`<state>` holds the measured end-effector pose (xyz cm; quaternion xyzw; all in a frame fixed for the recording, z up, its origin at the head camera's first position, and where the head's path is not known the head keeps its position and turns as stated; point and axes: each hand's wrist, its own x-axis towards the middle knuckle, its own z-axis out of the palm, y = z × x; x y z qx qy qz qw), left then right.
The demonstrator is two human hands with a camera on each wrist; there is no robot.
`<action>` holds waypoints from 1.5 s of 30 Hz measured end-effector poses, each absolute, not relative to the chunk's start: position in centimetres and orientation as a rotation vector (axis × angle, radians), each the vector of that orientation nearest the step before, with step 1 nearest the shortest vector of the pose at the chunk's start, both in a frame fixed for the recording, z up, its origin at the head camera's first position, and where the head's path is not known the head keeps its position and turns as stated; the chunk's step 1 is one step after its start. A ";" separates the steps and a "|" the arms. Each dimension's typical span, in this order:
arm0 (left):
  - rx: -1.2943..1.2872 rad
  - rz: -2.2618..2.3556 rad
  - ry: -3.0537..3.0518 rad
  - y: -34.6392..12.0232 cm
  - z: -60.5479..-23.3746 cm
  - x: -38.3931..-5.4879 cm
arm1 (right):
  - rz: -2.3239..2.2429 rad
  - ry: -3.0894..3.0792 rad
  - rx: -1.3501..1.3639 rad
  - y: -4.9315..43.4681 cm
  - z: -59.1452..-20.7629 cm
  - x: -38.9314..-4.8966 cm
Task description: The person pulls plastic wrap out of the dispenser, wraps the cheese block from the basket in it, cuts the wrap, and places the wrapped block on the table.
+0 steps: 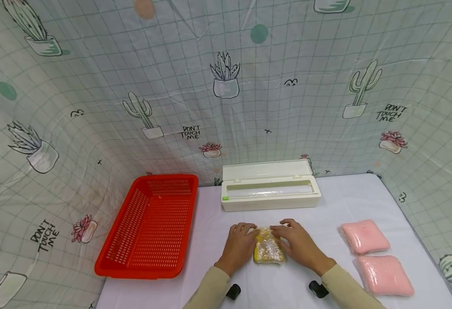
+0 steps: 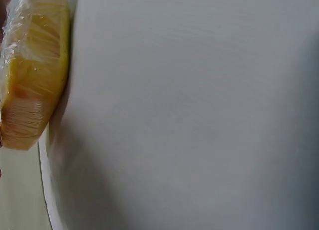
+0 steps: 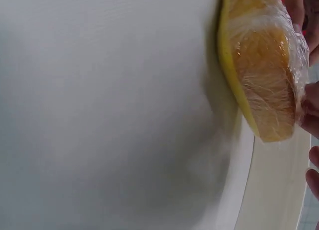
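A yellow-and-orange piece wrapped in clear cling film lies on the table between both hands. Its yellow side and glossy, creased film show up close in the left wrist view and the right wrist view. On its left edge my left hand rests with fingertips at the upper corner. My right hand touches the film from the right, its fingers loosely bent over the top edge. What kind of food or thing is under the film I cannot tell.
A white cling film dispenser with its lid raised stands behind the hands. To the left is a red perforated basket. Two pink wrapped packs, a rear pack and a front pack, lie at the right near the table's edge.
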<state>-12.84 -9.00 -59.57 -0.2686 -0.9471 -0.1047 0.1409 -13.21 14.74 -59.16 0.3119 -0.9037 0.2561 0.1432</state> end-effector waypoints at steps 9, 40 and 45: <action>-0.799 -0.177 -2.865 -9.1 -59.2 -11.3 | 0.613 -2.732 0.916 15.1 -59.8 -11.7; -0.747 0.025 -2.834 -8.3 -60.5 -10.5 | 0.442 -2.820 0.914 14.5 -60.3 -10.9; -0.743 0.025 -2.847 -8.3 -60.6 -10.3 | 0.431 -2.801 0.924 14.5 -60.5 -10.8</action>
